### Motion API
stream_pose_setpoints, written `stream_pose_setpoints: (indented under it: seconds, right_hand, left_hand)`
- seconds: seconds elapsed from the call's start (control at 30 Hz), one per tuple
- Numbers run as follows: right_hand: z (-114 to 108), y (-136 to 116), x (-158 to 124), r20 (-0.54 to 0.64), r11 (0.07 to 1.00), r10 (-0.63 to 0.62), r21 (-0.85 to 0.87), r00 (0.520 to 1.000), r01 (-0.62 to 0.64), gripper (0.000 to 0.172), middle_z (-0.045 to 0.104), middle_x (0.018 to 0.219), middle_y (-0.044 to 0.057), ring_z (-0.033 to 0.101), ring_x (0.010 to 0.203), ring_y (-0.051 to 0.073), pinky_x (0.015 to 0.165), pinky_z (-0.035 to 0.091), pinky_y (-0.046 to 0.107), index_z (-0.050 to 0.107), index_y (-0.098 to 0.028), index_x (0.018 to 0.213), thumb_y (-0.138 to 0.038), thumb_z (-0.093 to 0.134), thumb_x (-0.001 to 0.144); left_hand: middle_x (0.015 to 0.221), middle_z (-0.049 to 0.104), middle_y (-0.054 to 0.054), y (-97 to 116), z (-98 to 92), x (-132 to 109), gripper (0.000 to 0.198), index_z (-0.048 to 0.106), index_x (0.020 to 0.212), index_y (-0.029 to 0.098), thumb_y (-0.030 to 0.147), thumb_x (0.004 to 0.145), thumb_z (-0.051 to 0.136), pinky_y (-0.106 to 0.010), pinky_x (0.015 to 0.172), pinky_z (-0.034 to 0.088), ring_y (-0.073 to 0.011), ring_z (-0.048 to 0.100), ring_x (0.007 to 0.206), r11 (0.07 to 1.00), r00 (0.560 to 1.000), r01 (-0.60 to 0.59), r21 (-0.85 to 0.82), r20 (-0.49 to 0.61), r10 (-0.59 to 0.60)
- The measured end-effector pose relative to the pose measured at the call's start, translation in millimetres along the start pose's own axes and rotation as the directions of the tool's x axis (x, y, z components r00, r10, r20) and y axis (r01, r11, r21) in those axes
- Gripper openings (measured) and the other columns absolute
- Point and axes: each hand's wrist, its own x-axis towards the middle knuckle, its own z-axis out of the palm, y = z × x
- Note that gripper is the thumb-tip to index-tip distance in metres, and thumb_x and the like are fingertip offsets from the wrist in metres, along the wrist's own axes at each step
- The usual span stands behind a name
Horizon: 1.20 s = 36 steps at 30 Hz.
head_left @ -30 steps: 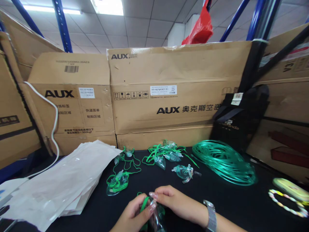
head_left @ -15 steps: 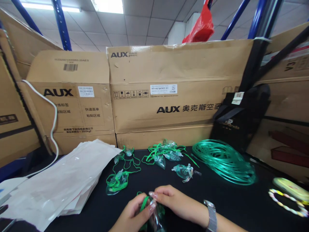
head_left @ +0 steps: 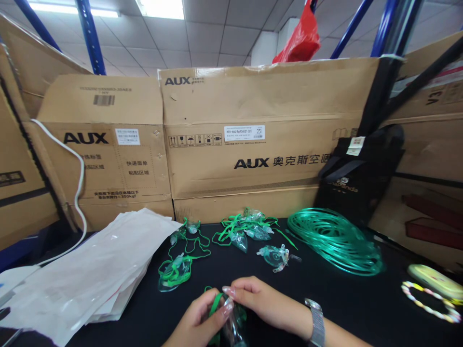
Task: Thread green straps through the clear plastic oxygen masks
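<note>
At the bottom middle, my left hand point(head_left: 206, 315) is closed around a clear green oxygen mask point(head_left: 235, 324) with a green elastic strap point(head_left: 216, 304). My right hand point(head_left: 249, 296), with a metal-band watch at the wrist, pinches the same mask near its top edge. My fingers hide most of its upper part, and its lower end runs out of the picture. Beyond my left hand lies another mask point(head_left: 176, 272) with its strap bundled on it. A mask with metal clips and a small clear connector point(head_left: 277, 256) lies past my right hand.
A pile of masks with straps point(head_left: 253, 229) sits in front of the cardboard boxes point(head_left: 253, 168). Coiled green tubing point(head_left: 336, 246) lies at the right, near a black bag point(head_left: 356, 188) and a bead bracelet point(head_left: 430, 308). White plastic bags point(head_left: 97, 265) are stacked at the left.
</note>
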Motion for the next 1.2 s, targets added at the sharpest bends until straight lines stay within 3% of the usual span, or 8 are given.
stream_pose_setpoints:
  seconds: [1.2]
  right_hand:
    - [0.9, -3.5, -0.5, 0.015, 1.000, 0.001, 0.007, 1.000, -0.001, 0.046, 0.036, 0.056, -0.005, 0.029, 0.055, 0.008, 0.053, 0.024, 0.022, 0.052, -0.014, 0.061, -0.058, 0.048, 0.073]
  left_hand:
    - [0.067, 0.044, 0.002, 1.3, 0.2, -0.5, 0.033, 0.059, 0.077, 0.015, 0.048, 0.071, 0.057, -0.026, 0.064, 0.034, -0.0133, 0.040, 0.066, 0.999, 1.000, -0.013, 0.044, -0.009, 0.013]
